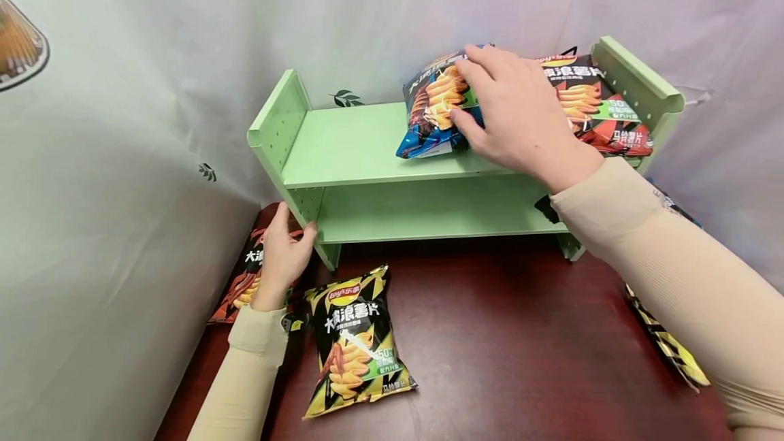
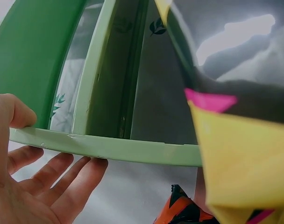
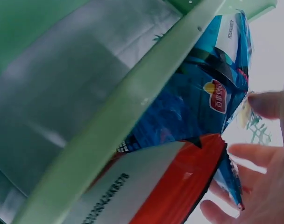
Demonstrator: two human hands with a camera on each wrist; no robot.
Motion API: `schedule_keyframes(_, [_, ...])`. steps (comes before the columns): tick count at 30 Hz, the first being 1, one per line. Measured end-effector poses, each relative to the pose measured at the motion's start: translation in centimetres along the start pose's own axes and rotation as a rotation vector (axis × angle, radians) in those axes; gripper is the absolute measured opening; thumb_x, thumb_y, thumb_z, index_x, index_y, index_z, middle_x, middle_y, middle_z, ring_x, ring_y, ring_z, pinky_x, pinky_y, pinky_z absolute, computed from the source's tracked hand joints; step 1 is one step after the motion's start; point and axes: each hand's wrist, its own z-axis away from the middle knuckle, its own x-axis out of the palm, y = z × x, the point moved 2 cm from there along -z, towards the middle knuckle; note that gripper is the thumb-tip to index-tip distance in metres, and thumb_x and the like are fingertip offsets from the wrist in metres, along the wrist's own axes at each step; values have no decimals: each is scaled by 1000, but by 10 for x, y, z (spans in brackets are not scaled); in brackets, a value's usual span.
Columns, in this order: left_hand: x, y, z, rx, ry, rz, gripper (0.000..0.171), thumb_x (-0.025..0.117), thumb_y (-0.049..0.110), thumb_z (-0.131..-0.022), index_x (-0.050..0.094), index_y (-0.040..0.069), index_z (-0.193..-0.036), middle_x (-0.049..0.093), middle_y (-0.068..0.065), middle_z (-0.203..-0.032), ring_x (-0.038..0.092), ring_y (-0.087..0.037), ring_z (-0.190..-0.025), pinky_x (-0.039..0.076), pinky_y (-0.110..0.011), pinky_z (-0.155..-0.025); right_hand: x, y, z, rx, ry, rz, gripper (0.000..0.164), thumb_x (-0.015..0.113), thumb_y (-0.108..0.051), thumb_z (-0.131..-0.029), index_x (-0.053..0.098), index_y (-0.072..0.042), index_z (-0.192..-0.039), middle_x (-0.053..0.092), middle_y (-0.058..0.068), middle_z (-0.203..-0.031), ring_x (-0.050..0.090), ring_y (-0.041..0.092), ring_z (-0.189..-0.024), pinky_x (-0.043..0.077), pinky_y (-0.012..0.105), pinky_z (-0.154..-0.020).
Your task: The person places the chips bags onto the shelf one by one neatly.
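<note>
My left hand point(image 1: 286, 255) holds the left side panel of a light green two-tier shelf point(image 1: 367, 135). In the left wrist view, the thumb lies on one side of the panel's edge point(image 2: 118, 149) and the fingers on the other. On the upper tier, my right hand point(image 1: 514, 104) grips a blue bag of potato chips point(image 1: 431, 111) by its right part, thumb on its front; part of that bag is hidden behind the hand. Beside it, a red-and-black chip bag point(image 1: 618, 121) leans at the shelf's right end. The right wrist view shows the blue bag point(image 3: 193, 98) from below.
A black-and-yellow chip bag point(image 1: 352, 346) lies on the dark red table point(image 1: 490, 332) before the shelf. A red chip bag point(image 1: 239, 284) lies behind my left forearm. Another yellow-and-black bag point(image 1: 667, 339) is partly covered by my right sleeve. Pale cloth walls point(image 1: 153, 121) enclose the table.
</note>
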Motion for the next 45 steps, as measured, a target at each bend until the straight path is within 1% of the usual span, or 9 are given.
schedule_keyframes(4, [-3,2,-3,0,-9,-10,42,64,16,-86,56,15,-127,65,-9,-119,60,-25,-109,47,-47,-87,2,-1,-2,-53,-61,14,62,51,-42,-95,42,-7,-145,41,16,-149,41,39,-133,32,59,-105])
schedule_keyframes(10, [-7,6,-9,13,-21,-11,42,64,16,-86,56,14,-128,65,-10,-119,61,-26,-108,48,-52,-85,7,2,7,-16,-100,31,55,48,-47,-97,52,-9,-136,53,16,-136,52,40,-118,41,58,-94])
schedule_keyframes(18, [-12,9,-16,21,-26,-26,41,65,15,-86,57,14,-126,65,-9,-118,60,-25,-110,46,-47,-88,7,5,16,-10,-143,29,58,45,-52,-97,51,-13,-138,53,17,-137,52,41,-119,38,58,-99])
schedule_keyframes(24, [-12,9,-16,15,-24,-27,42,65,15,-86,56,15,-127,65,-9,-119,60,-24,-110,46,-47,-88,5,7,18,-45,-126,6,55,48,-49,-96,54,-13,-137,59,14,-127,56,40,-109,40,57,-95])
schedule_keyframes(27, [-12,9,-16,17,-24,-20,43,65,15,-86,56,14,-128,64,-9,-120,59,-24,-111,46,-47,-89,4,8,20,-50,-120,-15,54,49,-48,-96,53,-15,-138,58,14,-129,54,40,-112,37,57,-97])
schedule_keyframes(30, [-11,8,-16,18,-25,-22,43,65,15,-86,56,14,-128,64,-8,-121,59,-24,-112,46,-47,-89,2,10,23,-58,-112,-39,56,51,-47,-96,50,-16,-141,54,15,-136,50,40,-121,33,57,-102])
schedule_keyframes(35, [-11,7,-15,17,-29,-27,43,65,16,-86,56,15,-128,64,-8,-121,60,-25,-111,47,-50,-88,-4,11,35,-119,-39,-87,58,60,-43,-92,51,-11,-140,50,17,-138,46,38,-127,31,56,-106])
schedule_keyframes(40, [-11,7,-16,25,-26,-20,44,65,16,-86,56,15,-129,64,-9,-121,60,-25,-111,47,-53,-88,-13,11,50,-202,92,-127,56,66,-35,-87,55,-5,-133,53,18,-135,50,38,-122,36,54,-102])
schedule_keyframes(45, [-11,7,-16,25,-22,-15,44,65,15,-85,56,14,-128,64,-8,-121,60,-24,-111,47,-51,-88,-20,4,73,-254,193,-177,51,61,-35,-87,60,-2,-126,58,19,-127,54,39,-112,38,54,-96])
